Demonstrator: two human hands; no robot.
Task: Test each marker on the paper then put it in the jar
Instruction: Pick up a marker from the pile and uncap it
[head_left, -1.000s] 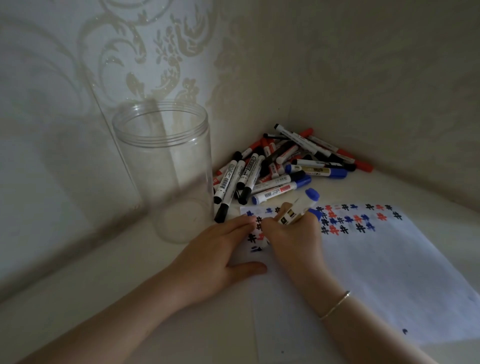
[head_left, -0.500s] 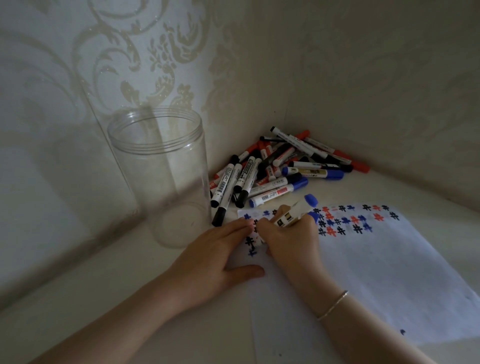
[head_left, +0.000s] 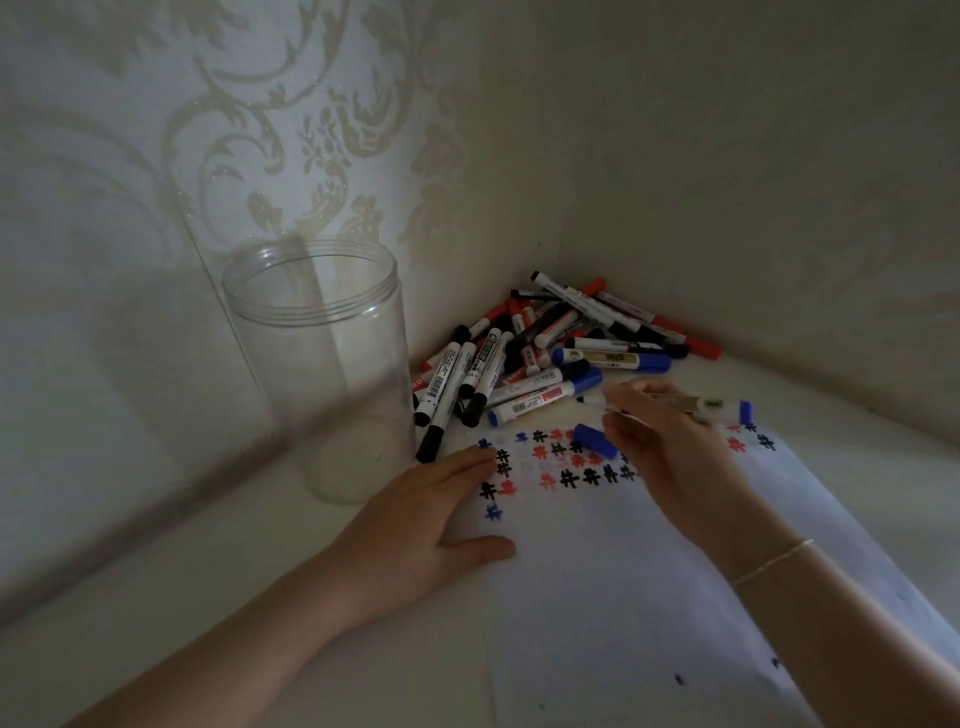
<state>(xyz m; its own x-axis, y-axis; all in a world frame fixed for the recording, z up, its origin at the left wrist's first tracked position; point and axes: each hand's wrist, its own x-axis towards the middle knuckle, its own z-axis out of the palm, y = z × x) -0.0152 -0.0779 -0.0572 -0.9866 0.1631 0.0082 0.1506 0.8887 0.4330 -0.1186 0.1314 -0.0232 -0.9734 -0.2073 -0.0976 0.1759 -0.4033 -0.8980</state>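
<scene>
A white sheet of paper (head_left: 597, 571) lies on the surface, its far edge covered with several small black, red and blue marks. My left hand (head_left: 415, 525) rests flat on the paper's left edge, fingers straight. My right hand (head_left: 670, 452) is lifted above the paper and grips an uncapped blue marker (head_left: 717, 408) held level, tip toward the pile. A blue cap (head_left: 596, 440) shows by the lower fingers of that hand. The clear plastic jar (head_left: 322, 374) stands open and upright on the left, with nothing visible inside.
A pile of black, red and blue markers (head_left: 550, 353) fills the corner behind the paper, right of the jar. Patterned walls (head_left: 727, 182) close in on the left and back. The white surface (head_left: 156, 597) extends toward me on the left.
My right hand has lifted off the paper's left part and swung right, turning the marker from upright writing to level. The newly drawn marks are uncovered. My left hand stays put.
</scene>
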